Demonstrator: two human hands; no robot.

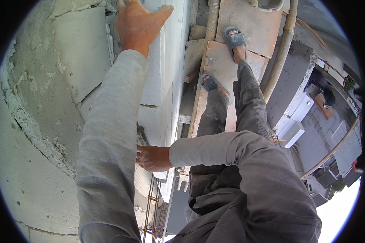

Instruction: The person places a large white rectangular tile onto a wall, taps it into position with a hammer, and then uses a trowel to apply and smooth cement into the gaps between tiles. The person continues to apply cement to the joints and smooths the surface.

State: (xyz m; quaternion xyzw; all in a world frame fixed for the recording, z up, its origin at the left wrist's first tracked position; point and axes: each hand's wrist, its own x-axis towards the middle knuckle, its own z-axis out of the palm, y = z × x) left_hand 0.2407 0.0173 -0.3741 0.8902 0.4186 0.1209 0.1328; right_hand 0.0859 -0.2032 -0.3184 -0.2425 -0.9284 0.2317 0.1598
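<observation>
My left hand [140, 26] is at the top of the view, thumb stretched out to the right, against a pale block wall [152, 87]. Its fingertips run up to the picture's edge. Lower down, my right hand [153, 158] is closed beside the same wall, with its fingers curled. My left forearm partly covers those fingers, so what they hold cannot be made out. Just above them a small dark grey object [141, 134] shows, also half hidden by the sleeve.
My sandalled feet stand on wooden boards [218, 65] edged by bamboo poles [286, 44]. A rough mortared block wall [40, 89] curves along the left. Rebar [152, 206] rises below the right hand. Far down on the right, a person in dark clothes [322, 87] stands near white blocks [293, 133].
</observation>
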